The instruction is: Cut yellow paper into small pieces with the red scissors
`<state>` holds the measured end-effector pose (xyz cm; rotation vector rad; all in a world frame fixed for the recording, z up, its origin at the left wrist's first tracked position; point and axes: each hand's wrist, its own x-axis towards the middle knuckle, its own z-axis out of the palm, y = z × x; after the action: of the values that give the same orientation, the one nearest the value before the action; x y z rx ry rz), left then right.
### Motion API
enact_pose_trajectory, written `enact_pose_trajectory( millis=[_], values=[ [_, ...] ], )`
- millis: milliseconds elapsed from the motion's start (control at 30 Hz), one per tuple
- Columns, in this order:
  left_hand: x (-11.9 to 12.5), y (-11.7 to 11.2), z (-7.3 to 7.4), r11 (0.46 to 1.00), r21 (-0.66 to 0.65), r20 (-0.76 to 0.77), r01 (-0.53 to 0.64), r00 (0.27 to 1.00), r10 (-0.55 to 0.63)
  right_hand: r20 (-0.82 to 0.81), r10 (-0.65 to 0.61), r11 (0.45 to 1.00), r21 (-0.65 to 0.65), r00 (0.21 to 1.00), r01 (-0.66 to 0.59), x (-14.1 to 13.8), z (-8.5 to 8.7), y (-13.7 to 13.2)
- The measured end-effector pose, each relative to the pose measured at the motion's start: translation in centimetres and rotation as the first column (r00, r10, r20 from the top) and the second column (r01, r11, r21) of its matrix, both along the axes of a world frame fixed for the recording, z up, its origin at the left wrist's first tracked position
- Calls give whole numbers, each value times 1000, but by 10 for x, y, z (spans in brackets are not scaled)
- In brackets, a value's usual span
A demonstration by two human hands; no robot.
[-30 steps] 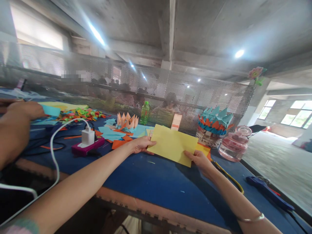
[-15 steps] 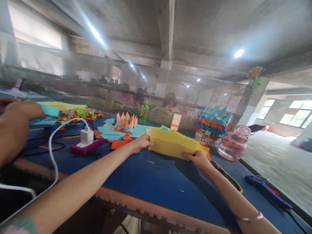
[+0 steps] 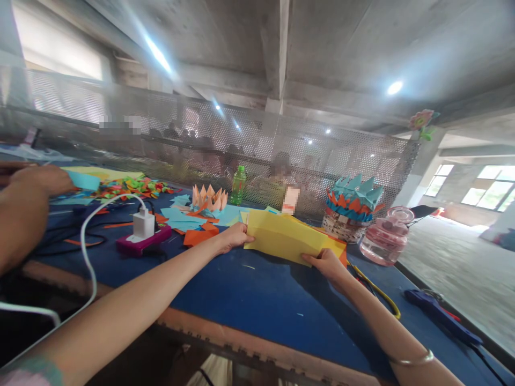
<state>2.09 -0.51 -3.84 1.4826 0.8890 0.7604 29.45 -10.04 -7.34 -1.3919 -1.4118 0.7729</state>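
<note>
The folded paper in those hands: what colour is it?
Plain yellow, best seen in the head view, on the folded paper.

On the desk (image 3: pixel 257 300) with blue top and orange edge lie many cut pieces of blue and orange paper (image 3: pixel 177 219) and a heap of colourful paper scraps (image 3: pixel 129 187). There stand also a green bottle (image 3: pixel 238 186), a woven basket (image 3: pixel 341 228), a pink glass jar (image 3: pixel 386 241) and a purple power bank (image 3: pixel 142 239).

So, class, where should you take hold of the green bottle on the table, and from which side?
Wrap the hand around the middle of the bottle, below the neck, coming from the right. It stands upright with a straight body that suits a side grip, and the origami crown sits close on its left, so that side looks tighter.
</note>
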Motion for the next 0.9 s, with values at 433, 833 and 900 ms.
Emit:
enact_pose_trajectory(
  millis=[433, 833, 900],
  values=[
    [0, -4, 4, 999, 38, -35, -21, 999, 23, 23, 1, 1000, -14, 1000, -1, -3, 6, -5],
    [0, 0, 0, 995, 98, -87, -21, 996, 30, 58, -2, 1000, -6, 998, 2, -1, 4, -3],
    [-1, 0, 2, 995, 94, -75, -16, 997, 23, 64, 1, 1000, -4, 998, -1, -1, 4, -3]
  ],
)
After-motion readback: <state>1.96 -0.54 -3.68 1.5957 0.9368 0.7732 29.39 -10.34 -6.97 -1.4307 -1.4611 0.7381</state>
